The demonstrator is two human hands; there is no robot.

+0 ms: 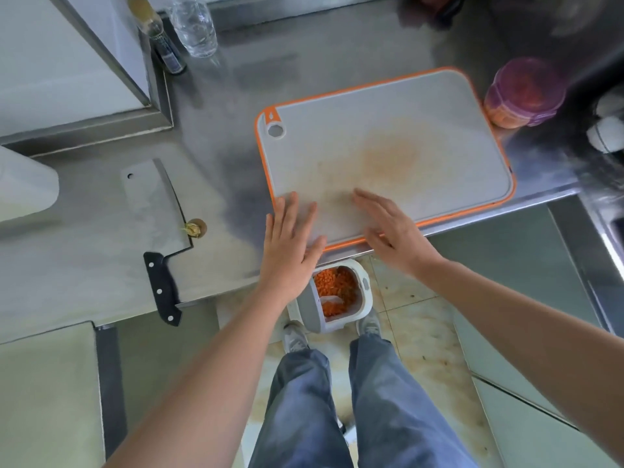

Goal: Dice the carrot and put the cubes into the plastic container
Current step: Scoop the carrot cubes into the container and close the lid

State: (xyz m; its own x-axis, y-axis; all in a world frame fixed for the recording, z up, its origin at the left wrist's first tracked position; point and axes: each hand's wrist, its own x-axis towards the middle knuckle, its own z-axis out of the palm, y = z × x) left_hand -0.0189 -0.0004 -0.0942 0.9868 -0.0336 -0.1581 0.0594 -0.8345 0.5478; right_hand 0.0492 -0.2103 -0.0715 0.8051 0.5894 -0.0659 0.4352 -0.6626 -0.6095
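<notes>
Left hand (290, 238), right hand (388, 231): flat, released, nothing grasped | cutting board (405, 130) edge to be swept toward plastic container (366, 288) kept directly below.

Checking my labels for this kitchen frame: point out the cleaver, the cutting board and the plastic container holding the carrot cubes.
cleaver (153, 204): head view, flat of the blade.
cutting board (422, 130): head view, bare grey surface near its far edge.
plastic container (305, 309): head view, grey left side wall.
</notes>
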